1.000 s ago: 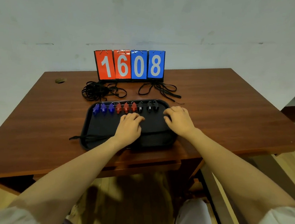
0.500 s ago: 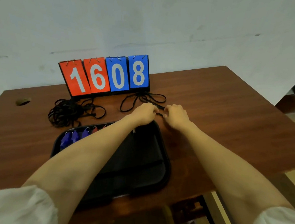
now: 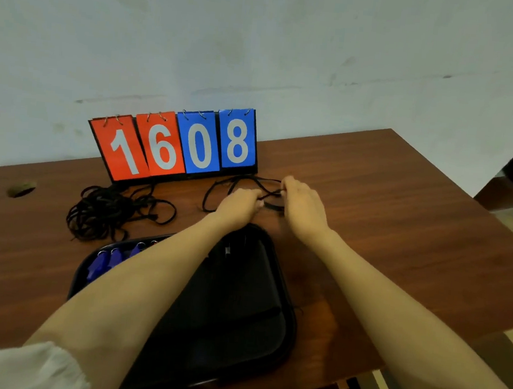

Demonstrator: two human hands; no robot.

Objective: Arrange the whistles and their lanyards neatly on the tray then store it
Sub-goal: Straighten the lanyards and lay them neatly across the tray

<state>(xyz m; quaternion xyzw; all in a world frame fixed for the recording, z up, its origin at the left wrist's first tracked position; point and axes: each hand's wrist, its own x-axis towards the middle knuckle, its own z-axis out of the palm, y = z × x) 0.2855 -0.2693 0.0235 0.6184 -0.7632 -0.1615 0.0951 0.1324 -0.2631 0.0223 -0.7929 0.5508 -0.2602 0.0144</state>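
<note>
near the scoreboard [image 3: 172,146], left hand [image 3: 238,205] and right hand [image 3: 302,204] pinch a lanyard [image 3: 208,194]; left forearm [image 3: 148,278] covers some whistles [image 3: 101,264].

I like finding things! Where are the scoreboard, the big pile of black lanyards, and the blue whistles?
scoreboard [image 3: 172,146]: head view, on the red 6 card.
pile of black lanyards [image 3: 108,212]: head view, middle of the tangle.
blue whistles [image 3: 100,264]: head view, body of the leftmost one.
</note>
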